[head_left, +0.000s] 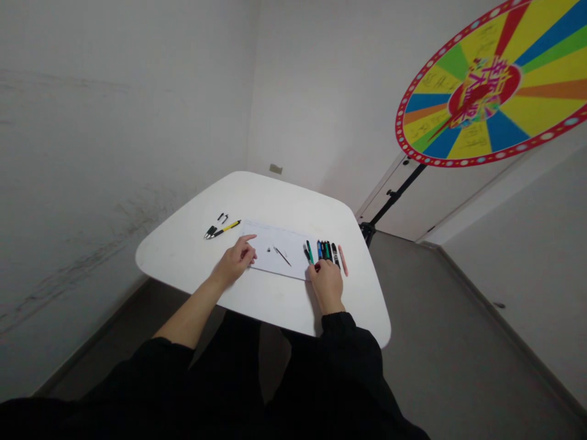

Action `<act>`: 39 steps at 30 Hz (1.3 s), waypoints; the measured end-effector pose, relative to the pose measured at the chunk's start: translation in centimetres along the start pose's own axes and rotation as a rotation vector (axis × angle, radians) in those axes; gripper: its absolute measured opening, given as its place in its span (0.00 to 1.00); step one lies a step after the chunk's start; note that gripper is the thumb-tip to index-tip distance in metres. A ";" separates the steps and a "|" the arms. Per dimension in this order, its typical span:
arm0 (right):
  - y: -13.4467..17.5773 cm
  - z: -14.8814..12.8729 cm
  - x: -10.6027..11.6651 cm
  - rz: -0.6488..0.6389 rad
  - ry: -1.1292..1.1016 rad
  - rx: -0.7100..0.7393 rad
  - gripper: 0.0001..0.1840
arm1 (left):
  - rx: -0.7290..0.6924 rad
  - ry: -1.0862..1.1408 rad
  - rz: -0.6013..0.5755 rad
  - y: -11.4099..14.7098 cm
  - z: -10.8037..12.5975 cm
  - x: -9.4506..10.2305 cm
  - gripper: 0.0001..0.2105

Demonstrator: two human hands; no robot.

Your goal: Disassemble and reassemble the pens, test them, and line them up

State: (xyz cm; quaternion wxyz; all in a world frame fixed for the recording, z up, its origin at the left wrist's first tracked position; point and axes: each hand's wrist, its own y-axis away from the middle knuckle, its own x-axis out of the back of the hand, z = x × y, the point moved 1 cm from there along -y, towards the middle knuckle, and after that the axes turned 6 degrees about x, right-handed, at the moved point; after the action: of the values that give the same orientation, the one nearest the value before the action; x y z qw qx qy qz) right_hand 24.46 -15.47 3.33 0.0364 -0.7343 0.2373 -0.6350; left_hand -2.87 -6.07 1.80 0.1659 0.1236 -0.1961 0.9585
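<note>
My left hand (pixel 237 261) rests at the left edge of a white sheet of paper (pixel 266 261), its index finger stretched out and the others loosely curled, with nothing in it. On the paper lie a thin dark pen part (pixel 283 257) and a small dark piece (pixel 268 249). My right hand (pixel 327 282) is closed over the lower ends of several pens at the paper's right side. A green pen (pixel 310 251) reaches its thumb side. Beside it are a blue pen (pixel 320 249), a black-and-white marker (pixel 335 255) and a pink pen (pixel 343 260). What its fingertips grip is hidden.
A yellow-and-black pen (pixel 228 228), dark pen tips (pixel 210 232) and small black pieces (pixel 223 217) lie on the white table's (pixel 275 195) left part. Walls stand behind and left. A colourful prize wheel (pixel 486 91) on a black stand (pixel 398 192) rises at right.
</note>
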 end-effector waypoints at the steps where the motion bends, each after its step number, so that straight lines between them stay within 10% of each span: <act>1: 0.0 0.1 0.1 0.001 0.003 -0.006 0.13 | 0.002 0.000 -0.002 0.0 -0.1 0.0 0.21; 28: -0.1 -1.6 -0.1 -0.072 -0.039 0.035 0.09 | 0.001 -0.053 0.020 -0.3 -0.7 0.0 0.19; 39: 0.3 -1.8 -1.4 -0.019 -0.049 0.068 0.08 | -0.006 -0.286 0.204 -1.5 -2.6 0.2 0.12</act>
State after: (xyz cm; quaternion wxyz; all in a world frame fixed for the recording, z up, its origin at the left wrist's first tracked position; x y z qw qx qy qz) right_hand 22.61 -14.72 2.32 0.0610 -0.7502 0.2076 -0.6248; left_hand -2.97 -3.60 0.08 0.0384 0.2374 -0.2319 0.9425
